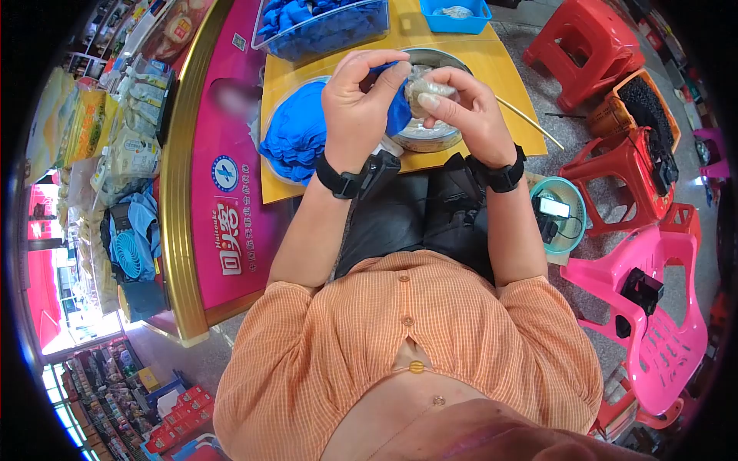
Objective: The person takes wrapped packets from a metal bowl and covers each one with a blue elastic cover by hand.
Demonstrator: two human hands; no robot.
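Observation:
My left hand (361, 96) pinches a piece of blue fabric (398, 111) between thumb and fingers. Close beside it, my right hand (473, 111) has its fingers closed on a pale, crumpled, translucent clump (419, 92), which meets the fabric's edge; I cannot make out what it is. Both hands are above a round metal bowl (430, 143) that they partly cover. To the left of the bowl is a clear round container heaped with blue fabric (296, 131). Further back stands a clear plastic box (338, 37) filled with more blue pieces.
The yellow tabletop (492, 73) carries a small blue basket (455, 21) at the back and a thin stick (530, 123) jutting past the right edge. A pink counter (231, 138) borders the left. Red stools (588, 46), a teal basket (565, 238) and a pink chair (653, 315) stand right.

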